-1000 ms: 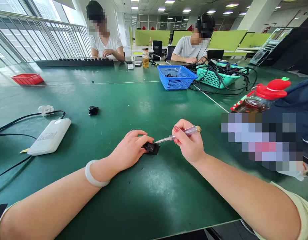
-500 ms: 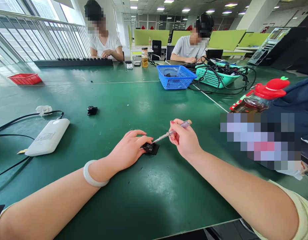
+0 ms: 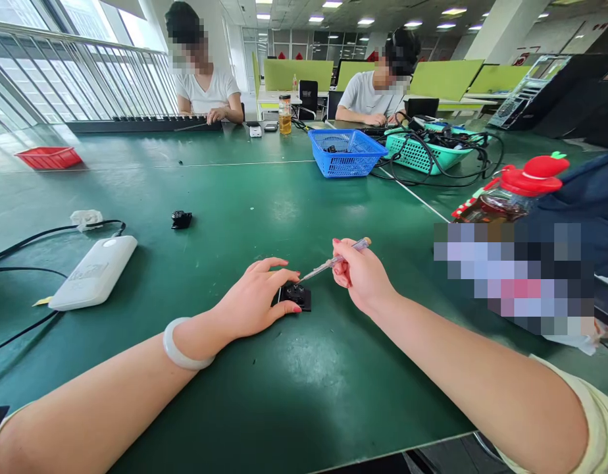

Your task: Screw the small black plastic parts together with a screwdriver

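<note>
A small black part [image 3: 298, 295] with a flat base lies on the green table. My left hand [image 3: 257, 293] rests around it, thumb along its near edge and fingertips on its far side, steadying it. In my right hand [image 3: 364, 280] is a slim screwdriver [image 3: 324, 267] with a clear handle, gripped like a pen. Its shaft slants down to the left, and the tip meets the top of the black part near my left fingertips. Another small black part [image 3: 181, 219] stands farther off to the left.
A white power bank [image 3: 95, 274] with black cables lies at left. Beyond are a red tray [image 3: 49, 157], a blue basket [image 3: 347, 155] and a green basket [image 3: 422, 153] of cables. A red-lidded bottle [image 3: 511, 191] stands right. Two people sit across the table.
My left thumb has moved to the near edge of the black part, which has turned slightly. The screwdriver has shifted a little left, its tip staying at the part.
</note>
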`<state>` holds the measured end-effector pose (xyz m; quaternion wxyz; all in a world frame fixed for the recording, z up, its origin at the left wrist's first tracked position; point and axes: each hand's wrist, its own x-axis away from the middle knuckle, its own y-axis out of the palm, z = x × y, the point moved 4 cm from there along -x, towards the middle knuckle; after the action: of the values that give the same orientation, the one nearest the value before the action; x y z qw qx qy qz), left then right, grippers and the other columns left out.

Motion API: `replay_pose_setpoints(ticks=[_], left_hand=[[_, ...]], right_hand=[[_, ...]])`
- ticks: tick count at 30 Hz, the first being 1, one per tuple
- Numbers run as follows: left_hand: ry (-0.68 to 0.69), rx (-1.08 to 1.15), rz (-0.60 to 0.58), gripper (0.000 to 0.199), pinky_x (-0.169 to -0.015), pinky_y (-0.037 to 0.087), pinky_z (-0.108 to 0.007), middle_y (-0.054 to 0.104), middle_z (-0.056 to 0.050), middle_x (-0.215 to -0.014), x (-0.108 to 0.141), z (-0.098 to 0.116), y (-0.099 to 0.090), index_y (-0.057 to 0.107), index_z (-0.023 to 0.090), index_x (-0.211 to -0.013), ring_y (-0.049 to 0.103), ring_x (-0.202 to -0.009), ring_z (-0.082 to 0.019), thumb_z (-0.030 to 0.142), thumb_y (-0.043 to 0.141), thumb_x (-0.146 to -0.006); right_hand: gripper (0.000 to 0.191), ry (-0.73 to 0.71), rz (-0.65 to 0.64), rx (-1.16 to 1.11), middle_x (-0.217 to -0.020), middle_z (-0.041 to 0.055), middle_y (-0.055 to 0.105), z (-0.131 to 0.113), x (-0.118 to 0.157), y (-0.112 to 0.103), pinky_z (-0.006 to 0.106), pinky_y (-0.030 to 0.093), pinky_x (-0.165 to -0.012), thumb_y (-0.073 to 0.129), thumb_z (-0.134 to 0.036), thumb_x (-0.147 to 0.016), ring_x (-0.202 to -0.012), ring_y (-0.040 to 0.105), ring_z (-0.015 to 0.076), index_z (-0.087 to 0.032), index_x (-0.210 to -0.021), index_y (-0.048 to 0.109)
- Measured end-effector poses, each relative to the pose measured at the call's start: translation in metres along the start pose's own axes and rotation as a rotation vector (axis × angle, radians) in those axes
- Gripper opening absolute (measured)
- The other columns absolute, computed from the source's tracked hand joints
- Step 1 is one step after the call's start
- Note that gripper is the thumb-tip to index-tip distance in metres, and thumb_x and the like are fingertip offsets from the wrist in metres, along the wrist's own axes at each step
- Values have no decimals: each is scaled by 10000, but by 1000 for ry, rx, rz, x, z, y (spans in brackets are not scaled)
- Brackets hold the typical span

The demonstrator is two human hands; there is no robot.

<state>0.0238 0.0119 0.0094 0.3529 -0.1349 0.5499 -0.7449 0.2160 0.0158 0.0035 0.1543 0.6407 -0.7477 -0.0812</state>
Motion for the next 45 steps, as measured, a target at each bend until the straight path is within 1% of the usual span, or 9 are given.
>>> replay_pose_setpoints(ticks=[9, 19, 24, 27, 31, 34, 38, 42, 45], left_hand=[[-3, 25, 1, 299, -1094, 401, -531, 674, -73, -1254, 1, 1, -1, 615, 207, -1125, 456, -1331, -300, 402, 582, -902], [-36, 55, -17, 297, -1100, 399, -529, 673, -75, -1250, -1, -1, 0, 617, 208, -1103, 447, -1339, -299, 405, 630, -881], [-42, 73, -12, 322, -1100, 408, -516, 665, -89, -1244, -1, -3, 1, 620, 215, -1133, 461, -1331, -294, 407, 638, -875], [-31, 64, -18, 273, -1107, 399, -514, 672, -77, -1231, -1, -5, 2, 622, 223, -1129, 454, -1336, -286, 347, 613, -886], [-22, 48, -29, 272, -1108, 393, -525, 678, -68, -1221, 0, -6, 3, 619, 225, -1142, 446, -1342, -285, 244, 579, -874], [-32, 37, -28, 275, -1106, 392, -528, 678, -72, -1227, 0, -5, 3, 613, 214, -1154, 440, -1345, -292, 300, 582, -894], [-18, 41, -24, 289, -1109, 386, -524, 679, -65, -1238, -1, -3, 2, 616, 215, -1128, 435, -1347, -291, 411, 580, -918], [-23, 32, -23, 291, -1108, 387, -519, 676, -61, -1243, -2, -2, 2, 619, 224, -1131, 446, -1341, -288, 422, 583, -921], [-37, 19, -21, 297, -1112, 383, -523, 681, -62, -1231, -2, -3, 2, 623, 221, -1131, 447, -1343, -290, 412, 616, -904]], right_hand=[[307, 56, 8, -45, -399, -60, 441, 4, -2, -1, 185, 201, -348, 690, -314, -742, -322, 324, 43, -194, -580, 459], [338, 116, 22, -81, -397, -65, 430, 9, -3, -1, 188, 200, -347, 721, -342, -732, -308, 318, 44, -199, -596, 447], [318, 202, 49, -125, -393, -56, 429, 11, -2, -1, 187, 217, -352, 693, -304, -773, -315, 314, 48, -198, -591, 454], [311, 243, 45, -153, -401, -54, 428, 13, -1, -1, 190, 224, -348, 679, -298, -787, -321, 316, 51, -198, -597, 454], [351, 147, 19, -116, -422, -61, 430, 9, -2, -2, 198, 234, -350, 723, -366, -759, -325, 328, 50, -203, -609, 450], [369, 69, 13, -83, -422, -61, 432, 3, -1, -3, 204, 237, -357, 720, -390, -765, -330, 324, 50, -206, -606, 443], [347, 4, 0, -52, -410, -55, 441, -4, 3, 0, 206, 215, -362, 700, -354, -774, -339, 318, 51, -201, -585, 453], [361, -34, -29, -5, -400, -64, 418, -8, 7, 4, 204, 182, -374, 696, -360, -776, -344, 295, 46, -201, -570, 446], [406, -122, -46, 89, -395, -74, 387, -11, 11, 4, 205, 195, -387, 693, -399, -794, -365, 300, 50, -204, -560, 424]])
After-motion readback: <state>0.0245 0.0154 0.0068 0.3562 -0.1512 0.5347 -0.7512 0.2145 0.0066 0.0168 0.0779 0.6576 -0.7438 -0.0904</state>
